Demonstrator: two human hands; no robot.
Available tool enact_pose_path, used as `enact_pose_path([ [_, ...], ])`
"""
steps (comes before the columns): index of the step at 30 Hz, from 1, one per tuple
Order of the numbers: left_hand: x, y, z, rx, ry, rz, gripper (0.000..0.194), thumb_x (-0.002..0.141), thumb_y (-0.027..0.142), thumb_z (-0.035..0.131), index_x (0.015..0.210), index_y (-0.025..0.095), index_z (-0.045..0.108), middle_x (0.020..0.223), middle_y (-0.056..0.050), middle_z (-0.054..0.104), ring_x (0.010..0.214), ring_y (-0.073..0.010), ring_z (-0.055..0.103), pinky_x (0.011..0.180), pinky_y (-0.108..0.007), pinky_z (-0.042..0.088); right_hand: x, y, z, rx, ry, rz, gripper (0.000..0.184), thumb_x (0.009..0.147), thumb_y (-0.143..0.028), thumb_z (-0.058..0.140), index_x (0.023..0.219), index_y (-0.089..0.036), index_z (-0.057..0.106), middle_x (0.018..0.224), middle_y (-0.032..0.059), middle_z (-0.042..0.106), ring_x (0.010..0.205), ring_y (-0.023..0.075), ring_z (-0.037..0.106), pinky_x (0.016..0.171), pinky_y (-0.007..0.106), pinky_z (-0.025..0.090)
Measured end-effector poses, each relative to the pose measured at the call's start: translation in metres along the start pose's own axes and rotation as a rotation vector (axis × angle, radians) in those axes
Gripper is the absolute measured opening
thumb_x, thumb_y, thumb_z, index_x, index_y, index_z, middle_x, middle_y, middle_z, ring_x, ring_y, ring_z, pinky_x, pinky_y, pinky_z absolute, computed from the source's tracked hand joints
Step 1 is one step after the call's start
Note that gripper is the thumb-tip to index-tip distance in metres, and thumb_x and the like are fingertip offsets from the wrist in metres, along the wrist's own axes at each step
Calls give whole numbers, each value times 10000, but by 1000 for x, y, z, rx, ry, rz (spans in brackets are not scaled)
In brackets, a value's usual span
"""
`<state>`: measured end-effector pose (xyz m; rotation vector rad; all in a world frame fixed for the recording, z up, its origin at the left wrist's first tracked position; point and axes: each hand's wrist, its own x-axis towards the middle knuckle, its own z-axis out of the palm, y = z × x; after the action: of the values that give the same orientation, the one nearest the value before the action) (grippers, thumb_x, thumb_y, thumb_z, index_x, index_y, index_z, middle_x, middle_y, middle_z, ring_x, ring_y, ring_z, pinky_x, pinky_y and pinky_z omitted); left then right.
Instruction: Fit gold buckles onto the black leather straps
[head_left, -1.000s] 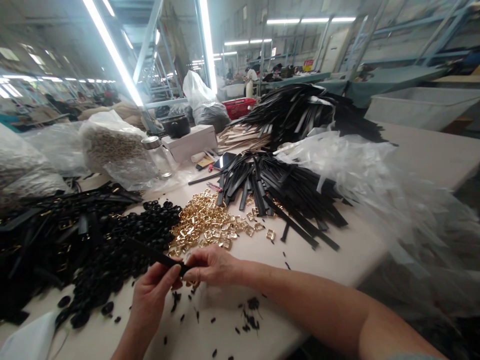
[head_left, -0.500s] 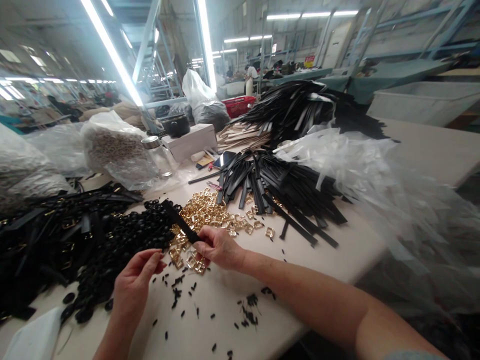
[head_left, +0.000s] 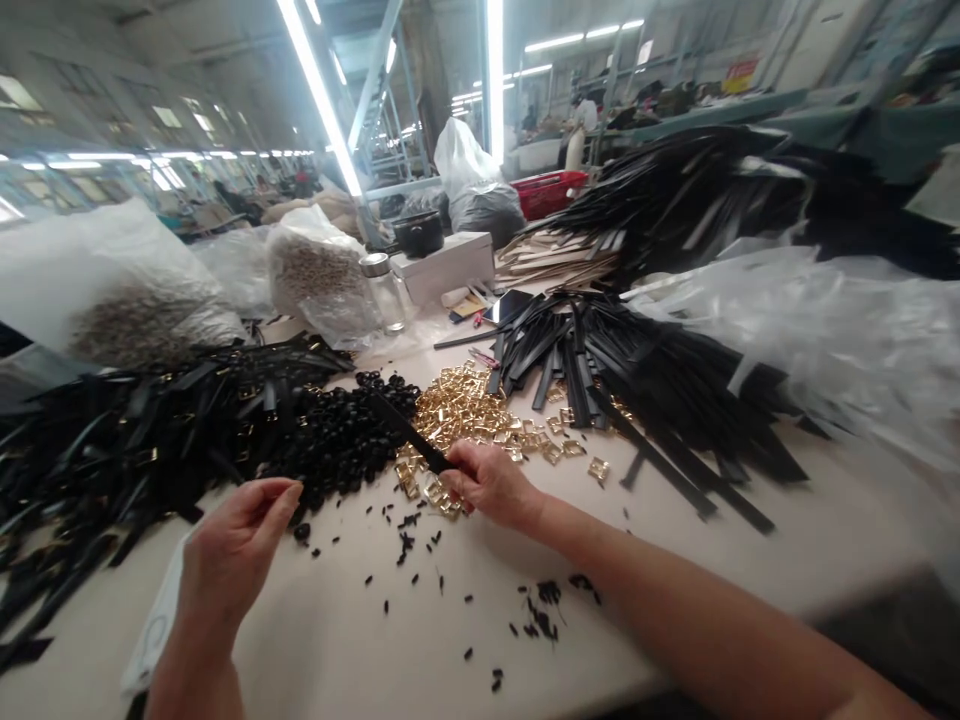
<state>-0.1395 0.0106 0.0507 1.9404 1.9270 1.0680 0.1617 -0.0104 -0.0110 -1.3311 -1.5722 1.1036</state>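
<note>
My right hand (head_left: 491,485) rests at the near edge of a heap of small gold buckles (head_left: 480,418) and grips a narrow black strap (head_left: 409,435) that slants up and to the left. My left hand (head_left: 236,545) hovers above the table to the left, fingers loosely curled with nothing visible in them, close to a pile of black loops (head_left: 341,440). A heap of black straps fitted with buckles (head_left: 127,440) lies at the left. Loose black strap strips (head_left: 637,375) fan out beyond the buckles.
The pale worktable (head_left: 360,650) carries scattered black punch scraps (head_left: 540,610). Clear plastic bags of metal parts (head_left: 315,270) and a glass jar (head_left: 386,295) stand behind, with a white box (head_left: 442,265). Crumpled clear plastic (head_left: 825,330) and a big strap heap (head_left: 712,190) fill the right.
My left hand has let go of the strap and drawn back to the left. My right hand carried the strap up to the gold buckles. The view shifted left.
</note>
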Motion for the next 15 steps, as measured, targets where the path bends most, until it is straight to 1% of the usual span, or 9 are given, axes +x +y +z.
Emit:
enact_pose_path([
  [1, -3, -1, -7, 82, -10, 20, 309, 709, 554, 657, 789, 261, 716, 712, -6, 718, 665, -225, 654, 641, -301, 474, 0, 1, 0, -12, -13, 6, 82, 869, -238, 604, 854, -161, 580, 645, -17, 651, 480, 63, 521, 518, 206, 374],
  [3, -9, -4, -18, 220, -87, 49, 287, 733, 549, 616, 770, 279, 707, 738, 2, 712, 653, -216, 635, 628, -301, 445, 0, 3, 1, -27, -25, 10, 94, 870, -257, 605, 862, -166, 584, 635, -17, 645, 486, 70, 523, 521, 209, 368],
  [4, -11, -7, -21, 261, -131, 52, 278, 741, 543, 606, 764, 284, 705, 760, 2, 711, 660, -215, 632, 632, -302, 436, 1, 3, 1, -35, -24, 8, 99, 869, -264, 607, 862, -167, 584, 627, -18, 638, 489, 75, 522, 522, 211, 368],
  [6, -13, -14, -21, 317, -236, 43, 265, 762, 526, 589, 766, 288, 707, 818, 0, 710, 713, -218, 634, 667, -306, 431, 1, 3, 2, -50, -28, 2, 105, 869, -272, 603, 859, -170, 581, 618, -15, 625, 493, 82, 520, 525, 216, 369],
  [9, -16, -23, -9, 371, -351, -9, 248, 812, 469, 560, 772, 272, 705, 873, -18, 696, 789, -223, 623, 730, -317, 421, 0, 3, 1, -54, -47, -16, 108, 876, -282, 572, 854, -176, 577, 642, -3, 633, 496, 89, 520, 529, 223, 374],
  [11, -20, -25, 3, 392, -386, -52, 204, 825, 378, 555, 770, 240, 695, 863, -37, 676, 781, -215, 603, 735, -321, 408, -3, 5, -1, -53, -50, -34, 141, 880, -316, 549, 831, -186, 569, 641, -4, 628, 500, 96, 525, 530, 227, 381],
  [12, -21, -25, 9, 391, -357, -56, 178, 827, 319, 547, 762, 224, 684, 854, -45, 661, 788, -213, 590, 740, -323, 400, -4, 7, -1, -52, -58, -31, 171, 882, -347, 536, 815, -191, 556, 630, -7, 621, 498, 101, 528, 531, 231, 391],
  [14, -21, -24, 20, 330, -326, -69, 127, 796, 200, 550, 744, 196, 666, 849, -58, 639, 809, -207, 575, 759, -326, 389, -3, 15, -3, -36, -87, -5, 207, 885, -402, 501, 841, -207, 557, 619, -9, 622, 485, 118, 538, 526, 244, 415],
  [15, -20, -25, 24, 311, -309, -73, 112, 773, 169, 564, 719, 192, 659, 831, -52, 634, 806, -199, 574, 760, -318, 389, -1, 20, -4, -34, -96, 6, 233, 871, -439, 507, 837, -215, 565, 609, -9, 621, 481, 129, 546, 515, 251, 420],
])
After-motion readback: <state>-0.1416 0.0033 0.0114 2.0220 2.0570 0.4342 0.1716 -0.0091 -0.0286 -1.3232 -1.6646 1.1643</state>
